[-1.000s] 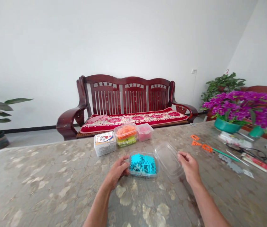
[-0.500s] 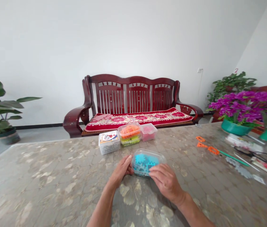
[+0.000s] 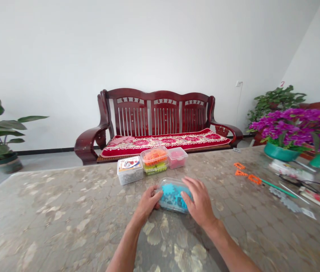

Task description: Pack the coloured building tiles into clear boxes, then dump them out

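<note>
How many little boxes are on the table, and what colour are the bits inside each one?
blue box: 1
orange box: 1
green box, under the orange one: 1
pink box: 1
white box, with a picture on its lid: 1
Total: 5 boxes

A clear, smooth plastic box [image 3: 173, 198] of blue plastic pieces [image 3: 169, 191] sits on a glossy, marble-patterned table [image 3: 63, 211]. At the far edge, more clear plastic tubs [image 3: 154, 160]; beyond, a polished dark-red wooden bench [image 3: 160, 113] with a woven cloth cushion [image 3: 165, 142]. Orange plastic parts [image 3: 245, 175] lie at right.
</note>
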The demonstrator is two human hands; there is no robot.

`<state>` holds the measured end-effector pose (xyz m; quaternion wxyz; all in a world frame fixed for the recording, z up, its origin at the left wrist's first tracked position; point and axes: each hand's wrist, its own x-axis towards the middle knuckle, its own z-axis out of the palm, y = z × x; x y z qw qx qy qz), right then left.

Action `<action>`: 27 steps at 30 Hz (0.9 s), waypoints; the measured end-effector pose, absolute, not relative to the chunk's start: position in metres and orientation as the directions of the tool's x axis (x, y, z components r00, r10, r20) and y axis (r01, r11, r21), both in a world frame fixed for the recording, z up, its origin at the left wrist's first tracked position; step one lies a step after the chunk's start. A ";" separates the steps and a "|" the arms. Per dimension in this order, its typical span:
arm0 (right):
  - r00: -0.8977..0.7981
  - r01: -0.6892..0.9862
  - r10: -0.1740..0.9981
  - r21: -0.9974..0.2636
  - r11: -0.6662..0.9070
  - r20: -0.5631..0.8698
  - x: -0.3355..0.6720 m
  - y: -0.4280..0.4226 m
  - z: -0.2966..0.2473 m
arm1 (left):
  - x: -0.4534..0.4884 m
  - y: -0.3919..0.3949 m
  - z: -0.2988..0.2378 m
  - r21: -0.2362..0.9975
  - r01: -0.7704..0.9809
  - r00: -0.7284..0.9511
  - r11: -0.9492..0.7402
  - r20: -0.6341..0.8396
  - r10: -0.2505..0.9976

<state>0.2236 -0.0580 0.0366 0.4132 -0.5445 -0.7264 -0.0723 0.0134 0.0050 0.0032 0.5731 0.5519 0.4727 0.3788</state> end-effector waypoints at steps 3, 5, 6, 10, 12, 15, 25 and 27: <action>-0.128 0.917 0.809 -0.243 0.317 0.574 0.224 -0.049 0.034 | 0.014 0.007 0.001 0.992 0.099 0.274 0.073 -0.098 0.957; -0.146 0.937 0.852 -0.206 0.282 0.503 0.226 -0.046 0.030 | 0.016 0.008 -0.001 0.991 0.117 0.264 0.057 -0.086 0.961; -0.146 0.944 0.867 -0.196 0.267 0.477 0.227 -0.045 0.028 | 0.017 0.008 -0.002 0.990 0.127 0.253 0.052 -0.083 0.964; -0.149 0.954 0.900 -0.181 0.240 0.410 0.233 -0.043 0.027 | 0.024 0.007 -0.006 0.987 0.158 0.202 0.039 -0.071 0.977; -0.148 0.955 0.912 -0.183 0.232 0.381 0.234 -0.043 0.028 | 0.027 0.006 -0.008 0.984 0.175 0.179 0.029 -0.060 0.982; -0.137 0.959 0.919 -0.181 0.216 0.370 0.233 -0.045 0.028 | 0.027 0.006 -0.010 0.979 0.205 0.135 0.010 -0.038 0.990; -0.156 0.952 0.913 -0.190 0.242 0.378 0.231 -0.045 0.029 | 0.044 0.015 0.018 0.508 0.596 0.492 -0.622 0.381 0.783; -0.160 0.949 0.910 -0.192 0.248 0.382 0.232 -0.045 0.028 | 0.052 0.017 0.024 0.389 0.665 0.553 -0.637 0.315 0.771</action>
